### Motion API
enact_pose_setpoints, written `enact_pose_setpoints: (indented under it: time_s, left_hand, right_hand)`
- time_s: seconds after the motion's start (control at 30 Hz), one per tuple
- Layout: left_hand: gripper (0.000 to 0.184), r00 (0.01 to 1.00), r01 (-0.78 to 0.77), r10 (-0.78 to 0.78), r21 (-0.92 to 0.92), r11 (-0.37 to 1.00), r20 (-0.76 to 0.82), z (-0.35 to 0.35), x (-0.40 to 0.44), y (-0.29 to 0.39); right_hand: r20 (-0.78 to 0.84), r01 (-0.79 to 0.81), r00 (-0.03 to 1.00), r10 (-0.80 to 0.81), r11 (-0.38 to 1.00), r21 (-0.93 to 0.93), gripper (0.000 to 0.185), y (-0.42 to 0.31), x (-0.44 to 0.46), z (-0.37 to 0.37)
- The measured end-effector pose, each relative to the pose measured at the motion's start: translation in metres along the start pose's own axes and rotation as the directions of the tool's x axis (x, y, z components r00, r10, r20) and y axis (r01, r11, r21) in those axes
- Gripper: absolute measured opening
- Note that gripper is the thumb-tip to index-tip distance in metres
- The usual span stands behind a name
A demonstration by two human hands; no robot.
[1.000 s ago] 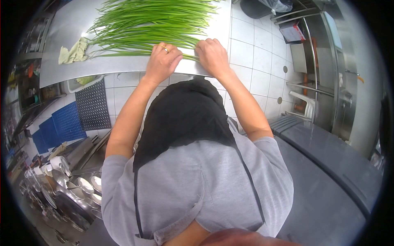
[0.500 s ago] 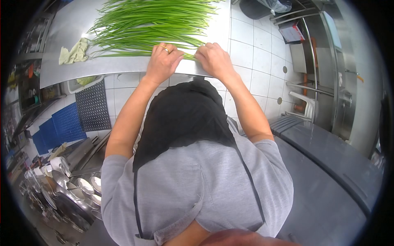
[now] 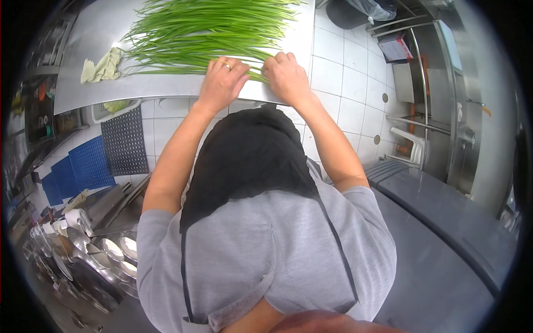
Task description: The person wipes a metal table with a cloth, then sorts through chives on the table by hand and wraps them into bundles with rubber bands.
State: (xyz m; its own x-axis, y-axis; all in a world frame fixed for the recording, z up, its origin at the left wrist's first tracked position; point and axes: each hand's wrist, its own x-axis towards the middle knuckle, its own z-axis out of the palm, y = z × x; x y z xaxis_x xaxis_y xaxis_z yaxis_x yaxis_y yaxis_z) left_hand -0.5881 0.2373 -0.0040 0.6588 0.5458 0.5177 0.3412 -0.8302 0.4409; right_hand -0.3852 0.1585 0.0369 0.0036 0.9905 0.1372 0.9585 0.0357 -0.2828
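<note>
Long green chives [image 3: 211, 33] lie spread side by side across the steel table [image 3: 139, 89]. At the near edge of the spread, my left hand [image 3: 223, 80] has its fingers curled down on the nearest chives; a ring shows on one finger. Just to the right, my right hand [image 3: 286, 76] is closed at the right-hand ends of the same stalks. A few stalks run between the two hands. The fingertips of both hands are partly hidden. A crumpled pale green cloth [image 3: 101, 66] lies on the table left of the chives.
A black bin [image 3: 345, 14] with a plastic bag stands on the tiled floor at the upper right. Grey cabinets [image 3: 433, 222] are close on my right. At lower left are steel bowls and ladles [image 3: 114, 250]. A white basket [image 3: 114, 111] sits below the table's left part.
My right hand has shifted slightly up and its fingers have moved a little on the stalk ends. The left hand stays nearly in place. The view has shifted slightly.
</note>
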Motion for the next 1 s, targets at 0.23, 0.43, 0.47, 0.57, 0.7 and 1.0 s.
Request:
enact_pose_setpoints:
  time_s: [0.23,0.43,0.47,0.57,0.7,1.0]
  left_hand:
    - [0.035,0.999,-0.012,0.012,0.020,1.000,0.033,-0.002,0.001,0.000]
    - [0.025,1.000,0.000,0.001,-0.006,1.000,0.030,-0.002,0.001,0.000]
    - [0.025,1.000,-0.004,0.004,-0.008,1.000,0.021,-0.002,0.001,0.001]
    - [0.026,0.999,-0.020,0.020,-0.005,1.000,0.040,-0.001,0.001,-0.002]
    - [0.028,0.998,-0.040,0.040,-0.002,0.999,0.047,-0.002,0.001,-0.003]
    - [0.025,0.999,-0.028,0.028,-0.019,0.999,0.020,0.000,0.001,-0.002]
  right_hand:
    - [0.042,0.018,0.999,-0.018,1.000,-0.013,0.010,0.003,-0.006,-0.010]
    - [0.128,-0.048,0.991,0.031,0.991,0.129,0.020,0.013,-0.011,-0.014]
    - [0.129,-0.056,0.991,0.037,0.987,0.149,0.021,0.015,-0.011,-0.014]
    - [0.161,-0.086,0.986,0.051,0.972,0.218,0.021,0.021,-0.011,-0.016]
    - [0.133,-0.175,0.981,0.142,0.939,0.295,0.018,0.020,-0.001,-0.026]
    - [-0.171,-0.011,0.985,0.025,0.997,0.080,0.010,0.001,0.032,0.011]
